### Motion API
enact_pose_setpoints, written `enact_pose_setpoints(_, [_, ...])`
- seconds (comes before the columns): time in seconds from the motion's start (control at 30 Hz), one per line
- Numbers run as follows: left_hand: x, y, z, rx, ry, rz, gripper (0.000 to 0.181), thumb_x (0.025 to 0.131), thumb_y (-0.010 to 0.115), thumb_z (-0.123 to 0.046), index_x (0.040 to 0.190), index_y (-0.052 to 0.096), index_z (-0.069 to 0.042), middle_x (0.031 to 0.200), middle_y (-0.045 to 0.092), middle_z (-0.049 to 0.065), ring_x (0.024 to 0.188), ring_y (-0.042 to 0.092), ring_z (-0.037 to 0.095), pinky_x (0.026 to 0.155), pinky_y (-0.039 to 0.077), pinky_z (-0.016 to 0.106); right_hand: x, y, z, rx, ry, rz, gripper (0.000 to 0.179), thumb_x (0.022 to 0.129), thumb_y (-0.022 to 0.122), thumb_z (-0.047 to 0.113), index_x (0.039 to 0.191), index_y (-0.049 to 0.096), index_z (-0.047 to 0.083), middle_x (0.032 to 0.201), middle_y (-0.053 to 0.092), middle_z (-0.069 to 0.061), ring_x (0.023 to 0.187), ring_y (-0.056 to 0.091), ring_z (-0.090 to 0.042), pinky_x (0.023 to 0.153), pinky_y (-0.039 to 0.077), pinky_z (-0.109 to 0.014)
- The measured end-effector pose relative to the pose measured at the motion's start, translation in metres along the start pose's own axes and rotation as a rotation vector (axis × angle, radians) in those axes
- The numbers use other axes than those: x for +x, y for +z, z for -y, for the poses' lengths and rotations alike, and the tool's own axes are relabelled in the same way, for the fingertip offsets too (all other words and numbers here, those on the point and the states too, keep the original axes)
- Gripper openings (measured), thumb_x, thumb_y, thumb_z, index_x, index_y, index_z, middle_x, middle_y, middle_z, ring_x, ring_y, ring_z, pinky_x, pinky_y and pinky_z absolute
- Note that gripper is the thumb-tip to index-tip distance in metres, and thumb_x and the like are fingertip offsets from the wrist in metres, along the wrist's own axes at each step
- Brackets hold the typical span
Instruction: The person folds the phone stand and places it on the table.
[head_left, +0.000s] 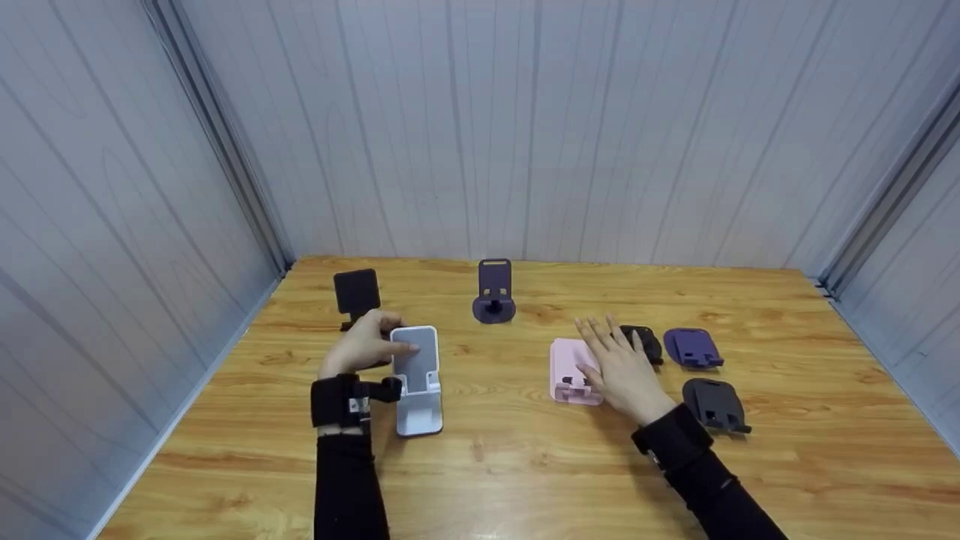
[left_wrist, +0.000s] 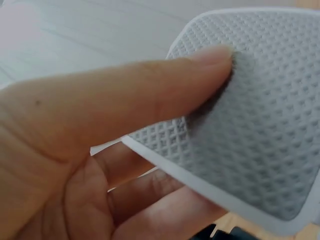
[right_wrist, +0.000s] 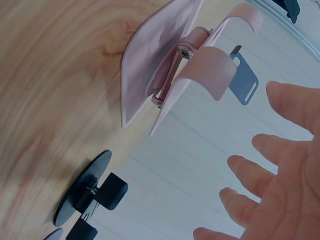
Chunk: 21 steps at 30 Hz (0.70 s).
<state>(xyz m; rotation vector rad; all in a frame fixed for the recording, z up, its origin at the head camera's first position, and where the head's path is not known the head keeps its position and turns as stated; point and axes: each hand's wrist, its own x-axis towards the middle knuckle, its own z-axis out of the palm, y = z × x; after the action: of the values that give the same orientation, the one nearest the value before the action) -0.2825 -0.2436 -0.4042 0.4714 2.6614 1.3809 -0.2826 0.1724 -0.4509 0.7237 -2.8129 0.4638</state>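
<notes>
My left hand [head_left: 364, 346] grips a white phone stand [head_left: 418, 415] by its raised back plate. In the left wrist view the thumb [left_wrist: 150, 87] presses the grey textured pad [left_wrist: 270, 120], and the other fingers curl behind the plate. The stand's base points toward me. A pink phone stand [head_left: 568, 360] lies folded low on the table, right of centre. Over its right side hovers my right hand [head_left: 625, 375], fingers spread. In the right wrist view those fingers are apart from the pink stand [right_wrist: 207, 72] and hold nothing.
A black stand [head_left: 357, 291] stands behind my left hand, and a dark purple stand [head_left: 495, 279] stands upright at back centre. Folded at the right are a black stand [head_left: 649, 346], a purple one [head_left: 695, 347] and a dark grey one [head_left: 714, 403]. Panel walls [head_left: 495, 135] enclose the wooden table.
</notes>
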Motion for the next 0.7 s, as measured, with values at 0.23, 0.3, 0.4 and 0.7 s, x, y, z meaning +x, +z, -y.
enact_pose_setpoints(0.23, [0.007, 0.007, -0.009, 0.023, 0.011, -0.014, 0.014, 0.095, 0.078, -0.006, 0.105, 0.075, 0.004, 0.105, 0.076, 0.014, 0.084, 0.066, 0.013, 0.071, 0.058, 0.026, 0.000, -0.001, 0.001, -0.004, -0.002, 0.026, 0.063, 0.108, 0.060, 0.022, 0.162, 0.037, -0.001, 0.167, 0.035, -0.025, 0.156, 0.025, -0.051, 0.120, 0.021, -0.079])
enact_pose_setpoints(0.3, [0.010, 0.010, -0.013, -0.001, -0.024, -0.034, 0.015, 0.095, 0.079, -0.006, 0.107, 0.076, 0.003, 0.109, 0.076, 0.016, 0.089, 0.070, 0.016, 0.076, 0.062, 0.031, 0.001, -0.001, 0.001, -0.003, -0.002, 0.035, 0.064, 0.108, 0.060, 0.022, 0.162, 0.036, -0.001, 0.168, 0.034, -0.026, 0.156, 0.025, -0.051, 0.121, 0.020, -0.079])
enact_pose_setpoints(0.4, [0.013, 0.016, -0.018, -0.038, -0.079, -0.078, 0.019, 0.095, 0.079, -0.008, 0.110, 0.077, 0.004, 0.112, 0.077, 0.017, 0.095, 0.072, 0.021, 0.083, 0.065, 0.039, 0.001, 0.000, 0.002, 0.003, 0.002, 0.043, 0.064, 0.108, 0.060, 0.022, 0.163, 0.036, -0.001, 0.168, 0.032, -0.025, 0.156, 0.024, -0.051, 0.121, 0.019, -0.078])
enact_pose_setpoints(0.7, [0.028, 0.033, -0.033, -0.340, -0.102, -0.230, 0.027, 0.092, 0.080, -0.001, 0.114, 0.073, 0.013, 0.098, 0.078, 0.012, 0.084, 0.071, 0.014, 0.078, 0.065, 0.029, 0.002, 0.001, 0.001, 0.009, -0.004, 0.038, 0.068, 0.107, 0.062, 0.022, 0.164, 0.033, 0.001, 0.168, 0.032, -0.026, 0.156, 0.024, -0.051, 0.122, 0.018, -0.078])
